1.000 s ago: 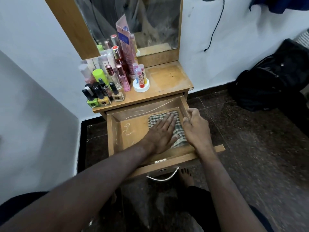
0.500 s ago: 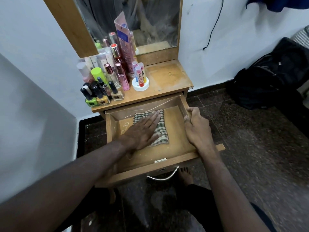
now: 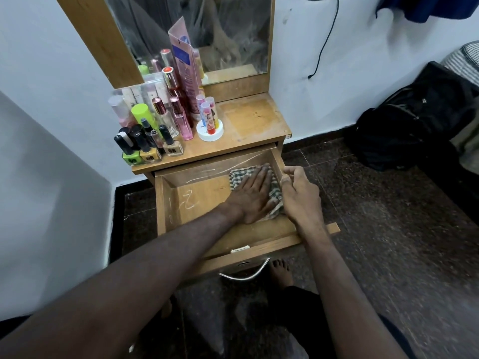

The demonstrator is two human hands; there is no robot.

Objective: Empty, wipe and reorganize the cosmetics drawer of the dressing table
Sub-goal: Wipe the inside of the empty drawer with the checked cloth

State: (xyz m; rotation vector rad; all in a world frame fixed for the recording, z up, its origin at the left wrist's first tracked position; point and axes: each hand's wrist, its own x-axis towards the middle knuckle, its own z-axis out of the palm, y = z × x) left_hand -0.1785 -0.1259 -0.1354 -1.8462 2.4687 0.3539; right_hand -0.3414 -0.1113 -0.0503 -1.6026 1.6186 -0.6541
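The wooden drawer (image 3: pixel 181 203) of the dressing table is pulled out, and only a checked cloth (image 3: pixel 275 196) lies in it. My left hand (image 3: pixel 255 195) lies flat with straight fingers on the cloth, pressing it against the drawer floor at the far right corner. My right hand (image 3: pixel 302 196) holds the drawer's right wall, thumb inside and fingers curled over the rim. Nail polish bottles (image 3: pixel 147 147), perfume bottles (image 3: pixel 178 117), tubes and lip balms (image 3: pixel 208 114) stand crowded on the left of the tabletop (image 3: pixel 254 120).
A mirror (image 3: pixel 220 35) rises behind the tabletop. White walls close in on the left. A black bag (image 3: pixel 414 120) lies on the dark floor to the right, and a black cable (image 3: pixel 324 40) hangs on the wall. My bare foot (image 3: pixel 281 272) is under the drawer's metal handle (image 3: pixel 243 275).
My left hand slid the cloth left across the drawer floor, then back to the far right corner. My right hand stayed on the drawer's right wall.
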